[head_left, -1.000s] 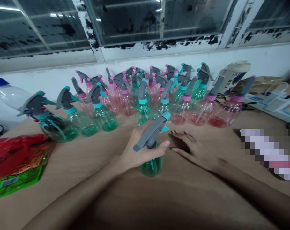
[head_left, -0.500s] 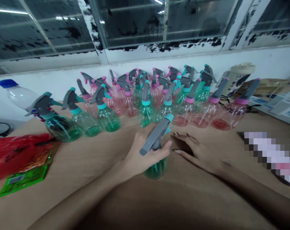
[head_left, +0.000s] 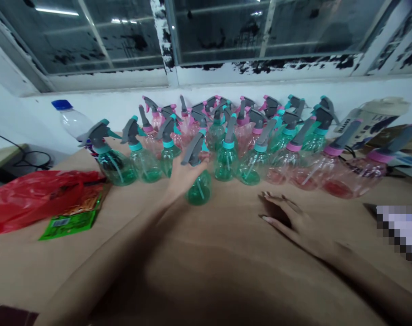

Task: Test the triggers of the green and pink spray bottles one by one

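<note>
My left hand (head_left: 186, 177) is closed round the neck of a green spray bottle (head_left: 199, 190) with a grey trigger head. It holds the bottle upright at the front row, between a green spray bottle (head_left: 170, 149) on the left, partly hidden by the hand, and another green spray bottle (head_left: 225, 164) on the right. My right hand (head_left: 296, 222) rests on the table with its fingers spread and holds nothing. Beyond it stand pink spray bottles, among them one pink spray bottle (head_left: 283, 167) with a pink collar.
Several more green and pink spray bottles fill the table (head_left: 226, 253) back to the wall. On the left lie a red plastic bag (head_left: 39, 199) and a green packet (head_left: 71, 225), with a blue-capped bottle (head_left: 71, 120) behind. A cream container (head_left: 379, 120) stands at the back right.
My left hand has carried the green spray bottle forward and left, from the middle of the table to the front row. The view has shifted left; my right hand stays spread on the table.
</note>
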Available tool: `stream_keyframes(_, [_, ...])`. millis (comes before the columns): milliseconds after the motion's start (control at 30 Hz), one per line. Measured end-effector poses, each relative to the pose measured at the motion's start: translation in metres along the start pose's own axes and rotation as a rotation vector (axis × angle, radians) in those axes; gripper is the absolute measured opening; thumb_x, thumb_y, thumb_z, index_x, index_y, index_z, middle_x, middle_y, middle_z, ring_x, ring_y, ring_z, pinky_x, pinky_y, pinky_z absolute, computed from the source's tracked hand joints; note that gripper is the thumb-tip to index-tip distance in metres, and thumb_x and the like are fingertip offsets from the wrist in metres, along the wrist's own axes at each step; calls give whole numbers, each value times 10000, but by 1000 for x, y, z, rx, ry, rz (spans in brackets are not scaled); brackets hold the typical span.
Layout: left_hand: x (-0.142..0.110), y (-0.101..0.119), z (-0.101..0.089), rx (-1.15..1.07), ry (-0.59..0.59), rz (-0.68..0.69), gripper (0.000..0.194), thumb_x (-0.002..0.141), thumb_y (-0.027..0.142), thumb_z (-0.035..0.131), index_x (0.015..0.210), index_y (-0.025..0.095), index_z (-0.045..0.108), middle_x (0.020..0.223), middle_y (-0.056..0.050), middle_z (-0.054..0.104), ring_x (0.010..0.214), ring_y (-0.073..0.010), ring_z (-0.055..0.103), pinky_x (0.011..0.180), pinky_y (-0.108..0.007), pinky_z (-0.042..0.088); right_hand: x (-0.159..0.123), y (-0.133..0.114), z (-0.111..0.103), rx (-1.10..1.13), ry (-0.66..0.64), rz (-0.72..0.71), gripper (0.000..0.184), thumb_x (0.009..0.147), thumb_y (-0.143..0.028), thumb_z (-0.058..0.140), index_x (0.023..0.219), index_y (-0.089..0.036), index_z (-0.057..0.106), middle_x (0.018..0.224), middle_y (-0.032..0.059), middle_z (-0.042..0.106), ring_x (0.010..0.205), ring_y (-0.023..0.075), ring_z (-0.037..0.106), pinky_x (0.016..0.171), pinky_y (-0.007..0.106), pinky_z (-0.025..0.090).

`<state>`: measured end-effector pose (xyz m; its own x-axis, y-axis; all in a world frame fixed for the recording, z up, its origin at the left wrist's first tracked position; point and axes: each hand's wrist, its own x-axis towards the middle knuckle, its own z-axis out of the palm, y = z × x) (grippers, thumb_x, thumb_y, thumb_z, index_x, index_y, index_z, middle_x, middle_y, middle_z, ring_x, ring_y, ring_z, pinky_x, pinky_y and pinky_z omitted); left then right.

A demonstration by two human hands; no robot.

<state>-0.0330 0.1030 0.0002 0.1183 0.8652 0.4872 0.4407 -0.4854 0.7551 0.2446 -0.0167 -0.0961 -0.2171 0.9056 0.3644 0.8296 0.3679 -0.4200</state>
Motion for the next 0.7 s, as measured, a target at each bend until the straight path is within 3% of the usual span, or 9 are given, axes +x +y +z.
stream_keyframes(233, [35, -18, 19, 49, 124, 80, 111, 696, 201, 616, 802, 179, 638, 797, -21, 706, 790, -184, 653, 777, -312, 485, -1, -2, -2, -27, -10, -16, 512, 875, -470, 460, 1328, -241, 393, 1342, 73, 517, 1251, 256, 457, 1079, 513, 313])
stream_keyframes(533, [65, -34, 21, 137, 161, 136, 74, 710, 252, 618, 739, 184, 614, 670, 8, 622, 665, -158, 576, 679, -289, 446, 4, -4, 0, 5, 6, 7, 480, 867, -441, 490, 1300, -247, 418, 1318, 71, 538, 1235, 245, 473, 1075, 515, 314])
stream_keyframes(700, [76, -36, 22, 166, 170, 153, 180, 733, 360, 641, 770, 186, 612, 630, 10, 587, 612, -161, 540, 633, -290, 431, 11, -17, -7, 41, -15, 74, 376, 880, -429, 469, 1219, -269, 504, 1292, 52, 553, 1196, 229, 508, 1023, 462, 396])
